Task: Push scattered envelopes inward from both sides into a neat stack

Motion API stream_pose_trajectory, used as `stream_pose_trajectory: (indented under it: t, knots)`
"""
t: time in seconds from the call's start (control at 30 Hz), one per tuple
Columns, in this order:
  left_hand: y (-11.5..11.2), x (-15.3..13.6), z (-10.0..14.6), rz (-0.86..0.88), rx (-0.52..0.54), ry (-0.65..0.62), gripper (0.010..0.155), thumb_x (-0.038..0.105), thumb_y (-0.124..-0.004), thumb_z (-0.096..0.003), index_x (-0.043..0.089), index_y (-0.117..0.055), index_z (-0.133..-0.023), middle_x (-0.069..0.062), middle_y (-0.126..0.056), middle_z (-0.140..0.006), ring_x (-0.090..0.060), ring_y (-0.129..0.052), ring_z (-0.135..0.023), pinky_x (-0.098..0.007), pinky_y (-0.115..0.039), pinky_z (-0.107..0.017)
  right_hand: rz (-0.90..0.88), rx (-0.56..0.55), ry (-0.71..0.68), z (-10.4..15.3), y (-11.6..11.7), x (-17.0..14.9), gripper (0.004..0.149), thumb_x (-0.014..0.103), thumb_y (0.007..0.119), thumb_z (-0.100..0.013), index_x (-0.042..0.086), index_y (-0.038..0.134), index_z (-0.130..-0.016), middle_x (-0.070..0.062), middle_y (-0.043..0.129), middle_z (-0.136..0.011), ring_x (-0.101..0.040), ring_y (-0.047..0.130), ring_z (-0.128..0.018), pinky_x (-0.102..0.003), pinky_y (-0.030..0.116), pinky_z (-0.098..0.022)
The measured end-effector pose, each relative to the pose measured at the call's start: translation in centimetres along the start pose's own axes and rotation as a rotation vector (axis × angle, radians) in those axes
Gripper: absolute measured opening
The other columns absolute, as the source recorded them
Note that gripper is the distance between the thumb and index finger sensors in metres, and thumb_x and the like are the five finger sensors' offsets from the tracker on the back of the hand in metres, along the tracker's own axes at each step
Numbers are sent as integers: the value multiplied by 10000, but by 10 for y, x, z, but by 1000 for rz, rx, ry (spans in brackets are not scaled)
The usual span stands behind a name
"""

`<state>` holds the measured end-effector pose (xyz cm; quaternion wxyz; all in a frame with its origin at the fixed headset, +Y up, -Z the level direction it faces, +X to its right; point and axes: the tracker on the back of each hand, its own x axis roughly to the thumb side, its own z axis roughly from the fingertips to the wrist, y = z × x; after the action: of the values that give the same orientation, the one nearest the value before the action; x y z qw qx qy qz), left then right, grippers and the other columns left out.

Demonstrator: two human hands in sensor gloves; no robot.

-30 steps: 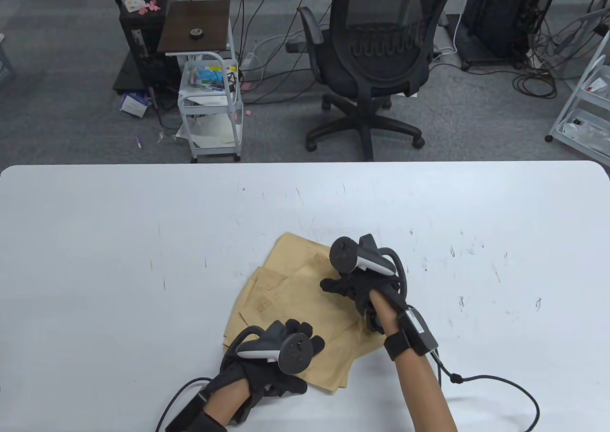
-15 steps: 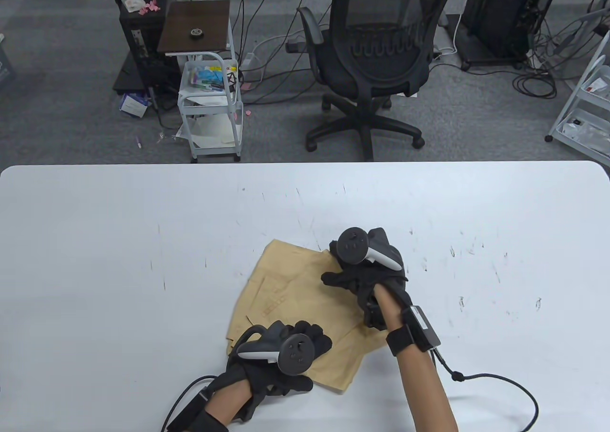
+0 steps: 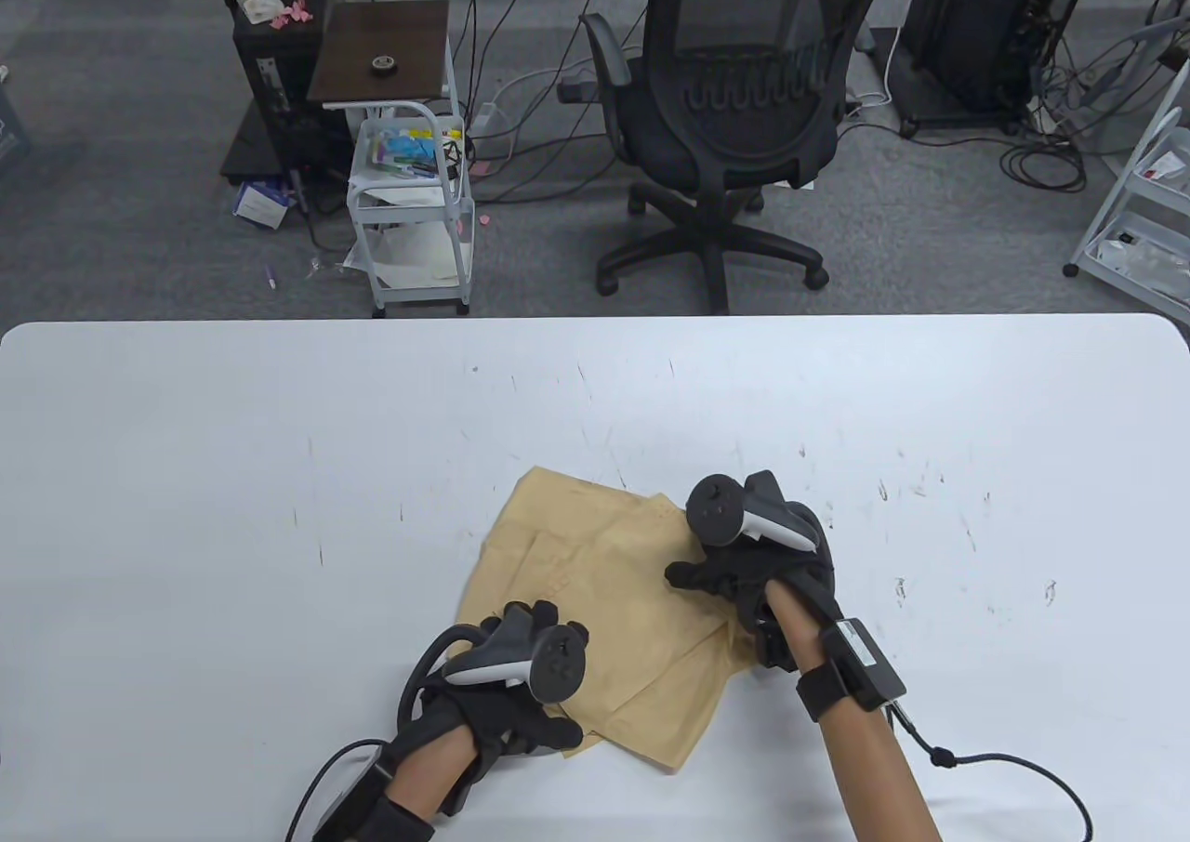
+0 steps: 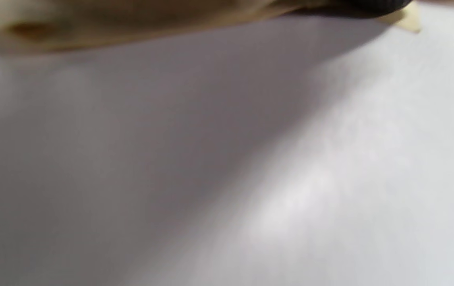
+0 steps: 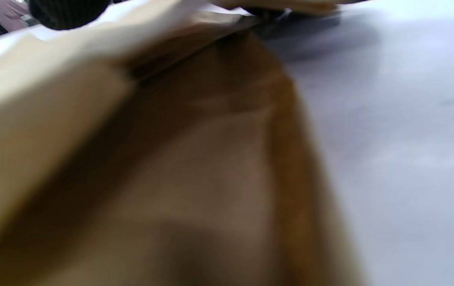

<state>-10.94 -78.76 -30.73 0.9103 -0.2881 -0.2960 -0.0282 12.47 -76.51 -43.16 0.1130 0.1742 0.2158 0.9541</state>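
Observation:
Several tan envelopes [image 3: 595, 591] lie in a loose, overlapping pile near the front middle of the white table [image 3: 232, 507]. My left hand [image 3: 521, 693] grips the pile's near-left corner, fingers and thumb over the paper. My right hand [image 3: 744, 572] grips the pile's right edge, thumb on top. In the left wrist view the blurred envelope edge [image 4: 91, 24] hangs a little above the table with a shadow under it. In the right wrist view the envelopes [image 5: 151, 159] fill the left side, with a black fingertip [image 5: 68, 10] on top.
The right glove's cable [image 3: 1004, 768] loops over the table at the front right. Beyond the far edge stand a black office chair [image 3: 734, 98] and a white cart [image 3: 414, 201].
The pile has drawn closer together and turned slightly. My right hand has slid right and nearer along the pile's edge. My left hand has shifted left and turned.

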Motion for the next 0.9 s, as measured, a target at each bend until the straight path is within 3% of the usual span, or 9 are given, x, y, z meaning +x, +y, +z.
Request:
stream_pose_trajectory:
  t: [0.13,0.2,0.33,0.47,0.57,0.67,0.7,0.83,0.9]
  knots:
    - [-1,9,-3,-44,48,-22,935,620,-603,-432,234,-56,-1084,-222,-25,-1125,-514,-86,-1040,-646,-242,-786,-199,-5,-76,7,-7,-5,910,503,629,-491,-44,199,-1077,-315,426,-1115,-555,391,-958,-676,427,-676]
    - [5,5,3,-37,42,-30,939,628,-603,-430,246,-39,-1077,-189,17,-1123,-484,-85,-1050,-624,-256,-795,-243,-34,-44,16,-15,-11,916,482,653,-491,-34,171,-1075,-327,376,-1120,-567,388,-960,-681,406,-681]
    - [20,-31,27,53,-2,173,926,569,-601,-467,245,36,-1055,-208,107,-1089,-501,-18,-1035,-650,-208,-788,50,-17,0,47,-25,-27,826,362,734,-491,9,292,-1093,-305,403,-1132,-565,423,-968,-695,418,-679]
    - [10,-80,27,64,22,355,833,483,-590,-495,221,-53,-1075,-202,-36,-1126,-492,-114,-1052,-637,-273,-786,425,157,97,77,1,-30,924,437,761,-462,3,259,-1105,-334,280,-1155,-598,347,-988,-731,367,-684]
    - [-4,-87,19,198,-37,288,780,471,-504,-505,222,-5,-1050,-167,26,-1100,-429,-53,-1034,-584,-222,-779,423,180,33,83,26,-21,994,508,709,-461,-32,162,-1092,-371,190,-1133,-622,293,-975,-749,323,-673]
    - [-1,-76,17,234,8,263,789,477,-510,-503,220,3,-1044,-168,10,-1109,-426,-68,-1041,-573,-225,-780,364,192,1,82,48,-10,1025,546,607,-459,-104,81,-1052,-432,106,-1083,-674,218,-931,-768,276,-656]
    - [1,-70,16,236,18,237,791,478,-512,-502,218,3,-1044,-169,6,-1110,-426,-78,-1042,-570,-234,-780,394,194,58,82,51,-6,1023,535,576,-436,-106,53,-1037,-429,77,-1074,-670,190,-935,-770,261,-660]
    - [9,-60,19,281,21,190,817,480,-509,-505,196,55,-1024,-184,54,-1091,-446,-56,-1031,-579,-249,-786,375,216,44,86,41,-11,989,527,609,-468,-78,92,-1055,-398,122,-1098,-630,242,-966,-749,300,-676]
    - [16,-61,28,265,106,223,814,461,-523,-506,198,43,-1029,-177,68,-1087,-446,-35,-1029,-586,-233,-783,321,257,62,90,27,-19,954,480,667,-479,-54,147,-1074,-378,182,-1118,-616,292,-978,-744,328,-681]
